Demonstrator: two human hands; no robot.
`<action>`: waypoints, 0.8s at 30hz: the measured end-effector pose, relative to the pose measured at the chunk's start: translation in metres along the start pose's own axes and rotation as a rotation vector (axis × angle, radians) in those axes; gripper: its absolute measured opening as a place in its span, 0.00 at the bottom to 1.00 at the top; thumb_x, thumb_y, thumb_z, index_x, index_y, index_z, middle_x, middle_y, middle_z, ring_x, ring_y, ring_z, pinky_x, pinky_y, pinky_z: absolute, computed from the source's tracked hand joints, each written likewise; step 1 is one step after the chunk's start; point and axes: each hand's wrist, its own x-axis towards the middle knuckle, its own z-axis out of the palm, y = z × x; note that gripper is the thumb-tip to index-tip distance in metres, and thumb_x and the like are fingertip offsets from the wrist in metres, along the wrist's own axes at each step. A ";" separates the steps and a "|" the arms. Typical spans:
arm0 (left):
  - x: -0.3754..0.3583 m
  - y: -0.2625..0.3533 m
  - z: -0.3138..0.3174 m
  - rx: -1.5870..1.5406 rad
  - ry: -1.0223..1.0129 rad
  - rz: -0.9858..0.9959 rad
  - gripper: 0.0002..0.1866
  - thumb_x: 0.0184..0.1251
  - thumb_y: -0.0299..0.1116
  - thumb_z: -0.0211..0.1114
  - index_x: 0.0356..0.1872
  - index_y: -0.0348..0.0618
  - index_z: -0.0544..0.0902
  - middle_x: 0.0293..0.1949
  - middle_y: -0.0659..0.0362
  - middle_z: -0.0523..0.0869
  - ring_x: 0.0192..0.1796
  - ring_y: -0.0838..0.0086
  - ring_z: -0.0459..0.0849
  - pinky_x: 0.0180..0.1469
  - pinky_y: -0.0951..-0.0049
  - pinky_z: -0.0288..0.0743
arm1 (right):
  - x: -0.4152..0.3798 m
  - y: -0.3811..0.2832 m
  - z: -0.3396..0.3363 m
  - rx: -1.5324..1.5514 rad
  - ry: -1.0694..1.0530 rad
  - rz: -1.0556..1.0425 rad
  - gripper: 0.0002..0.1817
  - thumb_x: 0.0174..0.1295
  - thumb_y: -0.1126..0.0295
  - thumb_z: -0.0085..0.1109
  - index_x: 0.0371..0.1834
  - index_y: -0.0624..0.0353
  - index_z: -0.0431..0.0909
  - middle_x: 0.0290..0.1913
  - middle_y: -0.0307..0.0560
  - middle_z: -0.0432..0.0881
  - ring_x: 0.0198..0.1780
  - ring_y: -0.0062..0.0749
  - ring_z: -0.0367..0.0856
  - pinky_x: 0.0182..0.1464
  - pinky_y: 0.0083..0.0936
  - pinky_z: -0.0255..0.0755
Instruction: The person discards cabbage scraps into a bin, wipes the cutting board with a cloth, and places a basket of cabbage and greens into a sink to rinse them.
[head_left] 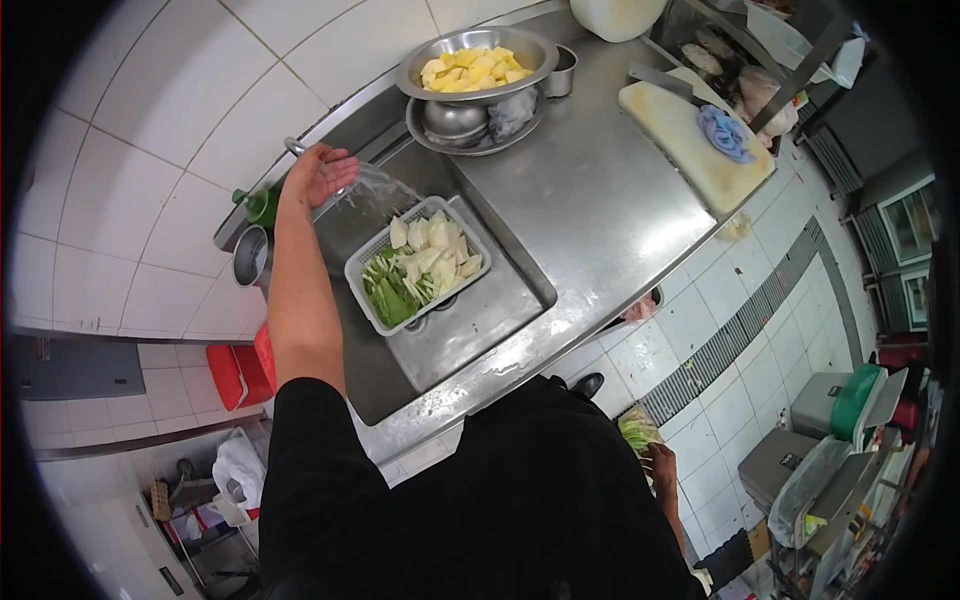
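At the frame's upper left, one left hand (320, 176) is held with fingers loosely extended, nothing gripped, beside one tap (293, 146); left of centre, one basket (440, 295) of cut vegetables (435, 245) is set in one sink (485, 325), bare floor left toward the lower edge. At lower right, one right hand (661, 468) is seen by one bunch of greens (640, 430); its grip cannot be told.

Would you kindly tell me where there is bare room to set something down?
The shiny steel counter is bare between the rectangular steel sink and the white rectangular cutting board. The sink floor is bare between the light-grey plastic basket and the near rim. It is crowded around the stacked round steel bowls at the back.
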 end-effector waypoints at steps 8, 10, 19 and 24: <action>-0.008 0.003 0.001 0.100 0.038 -0.024 0.19 0.64 0.40 0.49 0.41 0.30 0.76 0.42 0.41 0.83 0.42 0.55 0.84 0.47 0.62 0.81 | -0.004 -0.002 0.001 -0.029 0.011 -0.004 0.14 0.65 0.64 0.50 0.47 0.63 0.72 0.30 0.42 0.77 0.25 0.26 0.77 0.24 0.20 0.69; -0.011 0.004 0.001 0.159 0.022 -0.052 0.20 0.62 0.42 0.50 0.40 0.31 0.77 0.40 0.42 0.84 0.41 0.57 0.85 0.46 0.64 0.81 | -0.003 -0.002 0.000 -0.026 0.010 -0.007 0.15 0.65 0.64 0.50 0.47 0.63 0.72 0.30 0.42 0.77 0.25 0.26 0.77 0.24 0.20 0.69; -0.019 0.007 0.005 0.230 0.026 -0.066 0.21 0.60 0.42 0.51 0.41 0.31 0.77 0.39 0.44 0.84 0.39 0.60 0.86 0.44 0.67 0.81 | -0.002 -0.003 0.001 -0.026 -0.003 -0.028 0.15 0.64 0.63 0.50 0.46 0.64 0.73 0.30 0.43 0.76 0.25 0.26 0.77 0.24 0.20 0.69; -0.019 0.008 0.003 0.266 0.037 -0.080 0.20 0.60 0.43 0.52 0.39 0.33 0.77 0.38 0.45 0.85 0.38 0.61 0.86 0.42 0.68 0.81 | 0.000 0.001 -0.001 -0.012 -0.001 -0.033 0.15 0.64 0.63 0.50 0.46 0.64 0.73 0.30 0.43 0.77 0.25 0.26 0.77 0.24 0.20 0.69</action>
